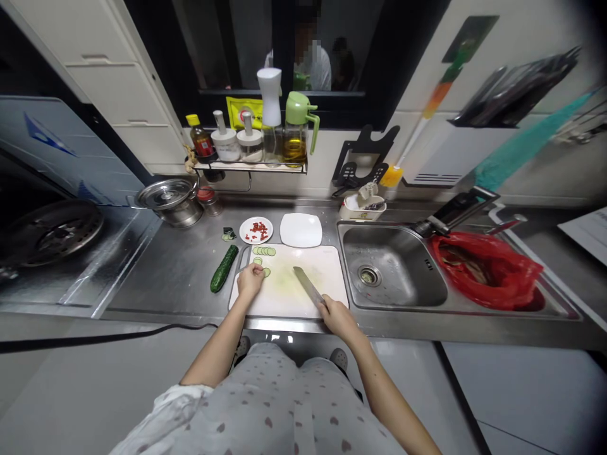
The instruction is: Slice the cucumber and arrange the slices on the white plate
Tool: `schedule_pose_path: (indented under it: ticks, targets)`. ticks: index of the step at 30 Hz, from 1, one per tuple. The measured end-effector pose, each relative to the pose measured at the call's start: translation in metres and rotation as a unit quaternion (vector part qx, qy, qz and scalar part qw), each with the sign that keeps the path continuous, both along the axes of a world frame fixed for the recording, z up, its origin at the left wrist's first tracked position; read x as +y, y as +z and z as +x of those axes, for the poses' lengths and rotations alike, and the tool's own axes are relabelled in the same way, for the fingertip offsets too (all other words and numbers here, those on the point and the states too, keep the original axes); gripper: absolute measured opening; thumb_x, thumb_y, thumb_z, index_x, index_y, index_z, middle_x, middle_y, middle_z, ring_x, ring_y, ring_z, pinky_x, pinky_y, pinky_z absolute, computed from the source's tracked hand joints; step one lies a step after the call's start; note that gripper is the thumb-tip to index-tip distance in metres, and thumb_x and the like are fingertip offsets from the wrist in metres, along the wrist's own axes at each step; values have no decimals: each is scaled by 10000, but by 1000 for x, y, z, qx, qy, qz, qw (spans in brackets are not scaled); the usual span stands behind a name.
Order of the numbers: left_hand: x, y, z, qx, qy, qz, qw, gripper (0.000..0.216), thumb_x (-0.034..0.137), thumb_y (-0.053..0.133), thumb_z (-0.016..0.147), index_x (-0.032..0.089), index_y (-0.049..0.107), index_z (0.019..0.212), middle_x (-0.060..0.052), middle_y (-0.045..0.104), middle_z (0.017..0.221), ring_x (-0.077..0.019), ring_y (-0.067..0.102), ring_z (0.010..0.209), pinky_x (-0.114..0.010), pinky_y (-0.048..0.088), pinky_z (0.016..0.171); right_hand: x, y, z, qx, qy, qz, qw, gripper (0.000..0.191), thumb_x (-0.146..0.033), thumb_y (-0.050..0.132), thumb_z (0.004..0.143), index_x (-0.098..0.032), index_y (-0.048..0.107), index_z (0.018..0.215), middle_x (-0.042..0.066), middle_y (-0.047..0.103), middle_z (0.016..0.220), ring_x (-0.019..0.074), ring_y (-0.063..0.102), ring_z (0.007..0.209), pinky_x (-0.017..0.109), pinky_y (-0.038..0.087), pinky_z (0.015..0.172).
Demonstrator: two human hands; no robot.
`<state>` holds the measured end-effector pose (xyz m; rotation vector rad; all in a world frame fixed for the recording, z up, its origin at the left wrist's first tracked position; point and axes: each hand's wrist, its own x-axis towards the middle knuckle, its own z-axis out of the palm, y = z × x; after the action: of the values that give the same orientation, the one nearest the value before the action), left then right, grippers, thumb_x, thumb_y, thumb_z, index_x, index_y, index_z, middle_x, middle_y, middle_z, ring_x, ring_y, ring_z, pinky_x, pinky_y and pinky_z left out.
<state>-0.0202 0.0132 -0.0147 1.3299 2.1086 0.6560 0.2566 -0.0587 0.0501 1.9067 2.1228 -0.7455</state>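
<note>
My right hand (pixel 337 315) is wrapped round the handle of a kitchen knife (pixel 307 284), its blade low over the white cutting board (pixel 284 304) and pointing away to the left. At the board's left side, my left hand (pixel 250 280) has its fingers drawn together at a cucumber slice (pixel 266 272); part of the grip is hidden. Just beyond those fingers lies another small slice (pixel 257 260). An overlapping row of cucumber slices (pixel 264 251) runs along the board's far left edge. Left of the board, a dark green cucumber (pixel 224 268) rests on the counter.
Behind the board stand a white plate (pixel 300 229) and a round plate with chopped red pieces (pixel 257 230). A sink (pixel 393 265) is at the right, with a red plastic bag (pixel 484 268) beyond. A lidded pot (pixel 171 201) and a condiment rack (pixel 251 166) are at the back.
</note>
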Motion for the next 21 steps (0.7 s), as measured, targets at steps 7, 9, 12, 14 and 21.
schedule_pose_path:
  ticks: [7,9,12,14,21]
  targets:
    - [17,2,-20,40,35,-3,999,179,307,612,780,236,683,928,4,726,868,-163,644,841,-250,419,747,0,2,2,9,-14,-3,1000,273,-334,320,1008,-206,535,1118,87,694,992,189,630,906,246,283,646]
    - [20,3,-22,61,37,-6,997,190,292,603,781,239,688,944,1,729,873,-175,645,858,-260,421,761,0,2,2,14,-16,-4,1000,266,-334,330,1005,-206,538,1110,88,694,983,193,629,906,248,277,640]
    - [23,1,-23,83,26,-12,996,203,271,593,785,247,695,958,-10,734,892,-193,648,881,-272,426,776,-1,1,2,14,-20,-3,1000,253,-329,341,1001,-208,540,1101,86,693,972,195,631,897,252,267,631]
    - [24,0,-23,89,17,-15,996,210,264,586,789,247,700,964,-20,735,899,-200,650,883,-272,430,768,-1,0,3,15,-22,-2,1000,247,-325,344,1001,-211,540,1098,84,693,968,193,632,891,252,265,632]
    - [24,-4,-25,91,1,-10,996,272,252,579,793,245,707,1033,-32,727,935,-200,643,903,-266,444,783,0,-4,4,10,-22,-3,1000,254,-332,342,1002,-207,539,1102,92,693,978,200,636,907,254,271,641]
